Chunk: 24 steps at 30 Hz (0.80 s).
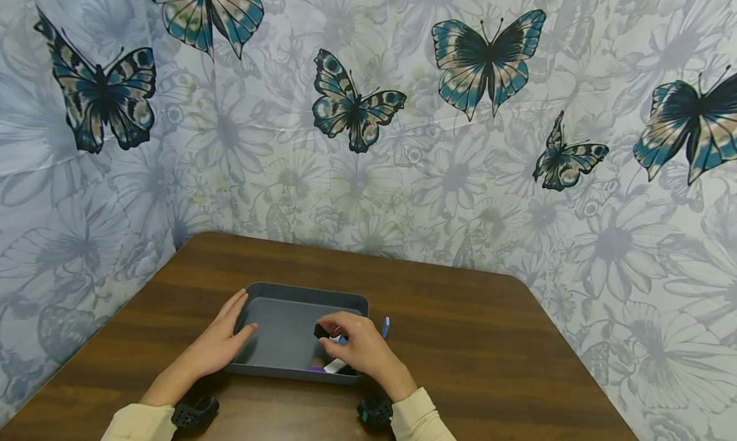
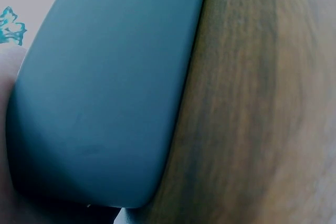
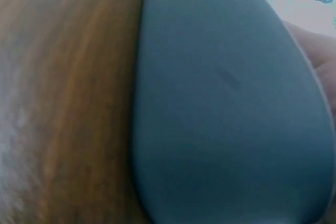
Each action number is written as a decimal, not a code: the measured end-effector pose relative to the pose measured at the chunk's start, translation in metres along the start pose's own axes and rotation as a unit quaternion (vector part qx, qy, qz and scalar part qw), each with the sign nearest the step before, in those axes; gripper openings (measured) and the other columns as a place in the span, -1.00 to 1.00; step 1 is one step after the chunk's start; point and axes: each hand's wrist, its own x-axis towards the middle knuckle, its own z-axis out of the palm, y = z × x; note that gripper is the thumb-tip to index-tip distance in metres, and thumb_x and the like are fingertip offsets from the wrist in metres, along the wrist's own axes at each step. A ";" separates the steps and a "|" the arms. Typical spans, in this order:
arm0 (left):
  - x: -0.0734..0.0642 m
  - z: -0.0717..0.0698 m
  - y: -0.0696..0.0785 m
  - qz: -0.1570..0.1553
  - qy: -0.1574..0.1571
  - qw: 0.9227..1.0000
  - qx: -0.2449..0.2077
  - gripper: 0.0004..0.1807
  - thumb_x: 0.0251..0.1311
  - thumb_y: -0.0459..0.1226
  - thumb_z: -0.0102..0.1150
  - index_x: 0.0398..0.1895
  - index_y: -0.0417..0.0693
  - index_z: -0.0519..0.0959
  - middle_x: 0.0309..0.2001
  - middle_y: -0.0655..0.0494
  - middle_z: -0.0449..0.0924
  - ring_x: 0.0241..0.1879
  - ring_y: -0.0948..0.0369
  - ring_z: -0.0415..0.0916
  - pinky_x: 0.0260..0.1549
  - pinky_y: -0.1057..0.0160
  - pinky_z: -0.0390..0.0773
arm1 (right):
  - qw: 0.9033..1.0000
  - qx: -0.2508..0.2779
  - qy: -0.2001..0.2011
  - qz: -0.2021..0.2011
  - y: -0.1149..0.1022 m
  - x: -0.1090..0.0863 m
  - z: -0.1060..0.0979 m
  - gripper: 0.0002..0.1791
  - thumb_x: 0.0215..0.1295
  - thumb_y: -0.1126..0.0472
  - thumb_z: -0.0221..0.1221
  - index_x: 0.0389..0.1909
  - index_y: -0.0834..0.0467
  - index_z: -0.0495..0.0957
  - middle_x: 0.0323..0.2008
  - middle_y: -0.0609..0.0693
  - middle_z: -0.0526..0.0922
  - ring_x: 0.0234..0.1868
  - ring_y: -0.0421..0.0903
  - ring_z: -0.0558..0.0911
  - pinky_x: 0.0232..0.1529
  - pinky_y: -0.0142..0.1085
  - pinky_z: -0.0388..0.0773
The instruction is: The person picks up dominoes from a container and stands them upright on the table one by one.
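Note:
A shallow dark grey tray (image 1: 279, 329) lies on the wooden table. At its left rim rests my left hand (image 1: 214, 344), fingers straight along the outside and thumb over the inner side. My right hand (image 1: 365, 346) is over the tray's right part, thumb and fingers curled, pinching a small black block-like piece (image 1: 320, 331). Below that hand, in the tray's near right corner, lie a white piece (image 1: 334, 366) and a purple piece (image 1: 315, 368); the hand partly hides this group. In both wrist views the tray's outer wall (image 2: 110, 87) (image 3: 231, 114) fills much of the picture.
A small blue piece (image 1: 386, 327) stands on the table just right of the tray. The brown table (image 1: 472, 351) reaches back to a wall covering (image 1: 403, 191) with flowers and butterflies. Black wrist devices (image 1: 196, 413) are worn at both wrists, by the cream sleeves.

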 end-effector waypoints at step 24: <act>0.003 0.000 -0.003 -0.003 -0.009 1.000 -0.008 -0.11 0.54 -0.10 0.07 0.59 -0.49 -0.11 0.61 -0.40 -0.25 0.54 -0.43 -0.14 0.34 -0.48 0.11 | 0.999 0.046 -0.028 0.012 -0.009 0.005 -0.040 -0.65 0.34 0.32 0.35 0.12 0.26 0.62 0.00 0.02 0.73 -0.12 -0.23 0.74 -0.08 -0.35 0.71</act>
